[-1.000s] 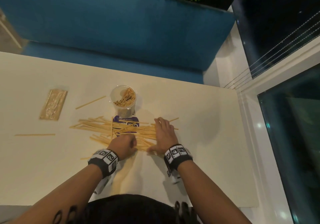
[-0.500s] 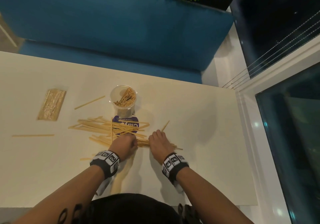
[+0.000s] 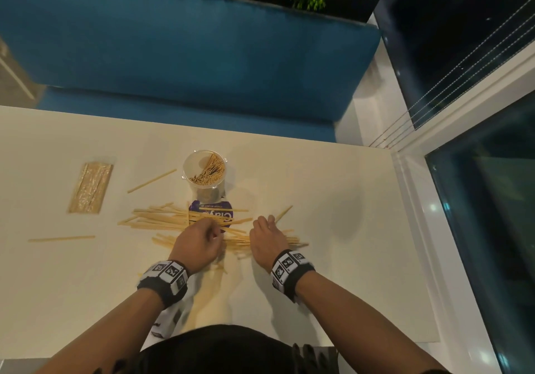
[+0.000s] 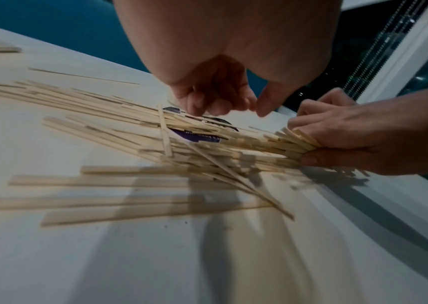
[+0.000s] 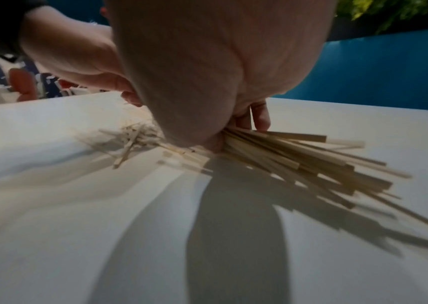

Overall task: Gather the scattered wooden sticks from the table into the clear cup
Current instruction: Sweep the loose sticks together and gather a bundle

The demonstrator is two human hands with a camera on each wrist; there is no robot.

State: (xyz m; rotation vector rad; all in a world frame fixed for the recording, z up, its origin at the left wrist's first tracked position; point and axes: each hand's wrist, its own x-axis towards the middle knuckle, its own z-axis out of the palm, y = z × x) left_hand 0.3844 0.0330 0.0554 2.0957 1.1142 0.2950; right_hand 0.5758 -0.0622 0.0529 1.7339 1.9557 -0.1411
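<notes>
The clear cup [image 3: 204,171] stands mid-table with thin sticks inside. In front of it a pile of wooden sticks [image 3: 162,218] lies across a purple card [image 3: 212,213]. My right hand [image 3: 266,233] grips the right end of a bundle of sticks [image 4: 272,144], thumb under and fingers over, low on the table; the bundle [image 5: 298,156] fans out behind the hand [image 5: 236,131]. My left hand [image 3: 199,240] hovers over the pile's middle. In the left wrist view its fingers [image 4: 207,102] are curled just above the sticks, with nothing between them and the thumb.
A gold foil packet [image 3: 91,187] lies at the left. Single sticks lie apart from the pile: one left of the cup [image 3: 152,181], one far left [image 3: 62,239], one right of my right hand [image 3: 283,213]. A blue bench [image 3: 188,55] runs beyond the table's far edge.
My right hand, flat on the sticks a second ago, has drawn toward me and closed round the bundle's end. The left hand has stayed put over the pile.
</notes>
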